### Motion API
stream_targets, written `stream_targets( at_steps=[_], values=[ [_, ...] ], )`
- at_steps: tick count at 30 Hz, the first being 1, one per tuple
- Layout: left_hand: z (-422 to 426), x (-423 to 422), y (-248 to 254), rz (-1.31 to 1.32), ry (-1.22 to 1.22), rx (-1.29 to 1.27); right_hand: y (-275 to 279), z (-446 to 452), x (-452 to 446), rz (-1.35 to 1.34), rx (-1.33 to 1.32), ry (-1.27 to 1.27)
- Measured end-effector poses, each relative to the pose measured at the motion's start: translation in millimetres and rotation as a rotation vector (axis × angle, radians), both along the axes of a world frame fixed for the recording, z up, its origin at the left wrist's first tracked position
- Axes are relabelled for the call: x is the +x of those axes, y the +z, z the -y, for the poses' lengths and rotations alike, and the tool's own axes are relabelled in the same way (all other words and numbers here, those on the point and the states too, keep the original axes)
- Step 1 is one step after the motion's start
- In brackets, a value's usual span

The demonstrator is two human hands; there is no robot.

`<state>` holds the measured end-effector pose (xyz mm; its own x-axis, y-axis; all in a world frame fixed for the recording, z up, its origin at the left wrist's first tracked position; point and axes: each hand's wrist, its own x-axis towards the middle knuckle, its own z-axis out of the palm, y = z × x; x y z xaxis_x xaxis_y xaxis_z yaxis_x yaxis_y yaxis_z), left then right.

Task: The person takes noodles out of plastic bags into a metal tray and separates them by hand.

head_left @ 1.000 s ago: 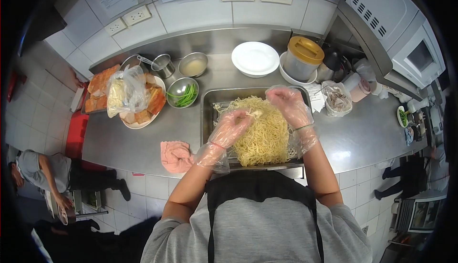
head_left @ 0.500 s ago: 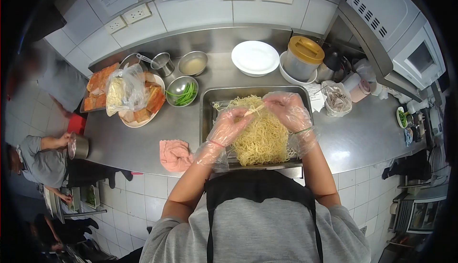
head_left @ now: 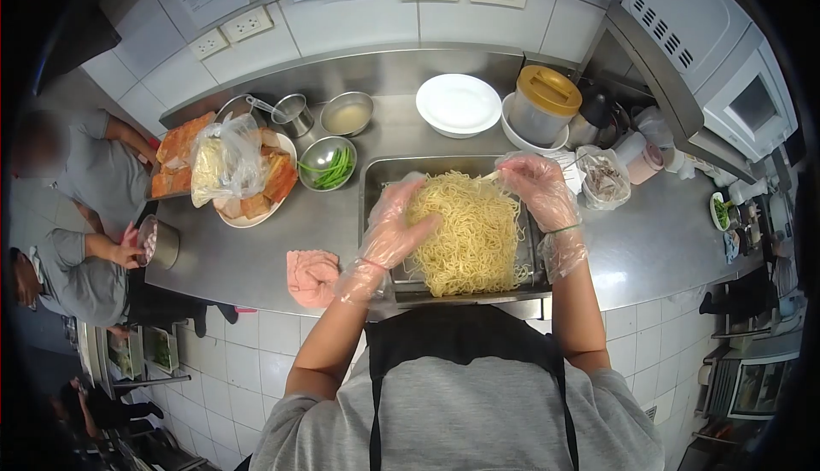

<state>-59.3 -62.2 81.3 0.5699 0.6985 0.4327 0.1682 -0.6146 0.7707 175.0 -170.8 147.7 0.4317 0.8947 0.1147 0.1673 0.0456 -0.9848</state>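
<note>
In the head view, take the middle of the metal tray (head_left: 531, 249) as the centre of the dial, with the wall at 12 o'clock. The noodles (head_left: 470, 236) lie heaped in that tray, right in front of you, filling most of its middle and leaving bare metal towards 3 o'clock. Your left hand (head_left: 397, 225), in a clear plastic glove, is at the heap's 9 o'clock edge; it is wide, thumb spread from the fingers and reaching over the noodles. Your right hand (head_left: 534, 187), gloved too, is above the tray's rim at 1 o'clock, its fingertips narrowed on a small pale piece (head_left: 491, 177), too small to identify.

Around your tray, a white plate (head_left: 459, 105) sits at 12 o'clock and a container with a yellow lid (head_left: 547, 93) at 1. A bag-lined tub (head_left: 605, 174) stands at 2 o'clock. The pink cloth (head_left: 313, 277) lies between 8 and 9, near your left wrist. At 10 you have green vegetables (head_left: 331, 168) in a metal bowl, and just beyond it a bowl of pale liquid (head_left: 348, 117). Farther out at 9, a co-worker's hand (head_left: 130, 249) is at a metal pot (head_left: 166, 245).
</note>
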Motion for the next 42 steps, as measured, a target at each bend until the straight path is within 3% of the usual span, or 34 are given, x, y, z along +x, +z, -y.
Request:
stream_targets(
  at_steps=[5, 10, 13, 17, 20, 25, 28, 31, 34, 38, 40, 42],
  values=[
    [5, 27, 56, 0.002, -0.178, 0.088, 1, -7, -16, 0.009, 0.032, 0.115],
    [0, 43, 52, -0.079, -0.186, -0.059, 1, -10, -28, -0.053, 0.069, 0.132],
    [2, 45, 48, -0.038, -0.183, -0.059, -6, -14, -36, 0.043, 0.114, 0.161],
    [-4, 41, 36, 0.018, -0.167, -0.006, -8, -17, -32, -0.071, 0.047, 0.169],
    [-7, 39, 28, 0.082, -0.244, -0.368, -10, -17, -29, 0.003, 0.01, 0.146],
    [-6, 32, 35, -0.019, -0.187, -0.395, -30, -24, -20, 0.148, 0.055, 0.067],
    [-15, 22, 41, -0.003, -0.157, -0.49, -26, -20, -11, -0.028, 0.013, 0.042],
    [-24, 7, 30, 0.091, -0.097, -0.604, -26, -17, 3, 0.114, -0.007, -0.046],
    [-35, -15, 29, 0.125, -0.028, -0.59, -31, -12, 14, -0.02, -0.039, -0.047],
    [-50, -54, 38, 0.162, 0.11, -0.56, -16, -13, -11, 0.594, -0.097, 0.144],
    [-64, -81, 30, 0.186, 0.189, -0.498, -48, -22, -35, 0.944, 0.118, 0.272],
    [-84, -111, 7, 0.217, 0.26, -0.433, -61, -14, -83, 1.318, -0.02, 0.112]
  ],
)
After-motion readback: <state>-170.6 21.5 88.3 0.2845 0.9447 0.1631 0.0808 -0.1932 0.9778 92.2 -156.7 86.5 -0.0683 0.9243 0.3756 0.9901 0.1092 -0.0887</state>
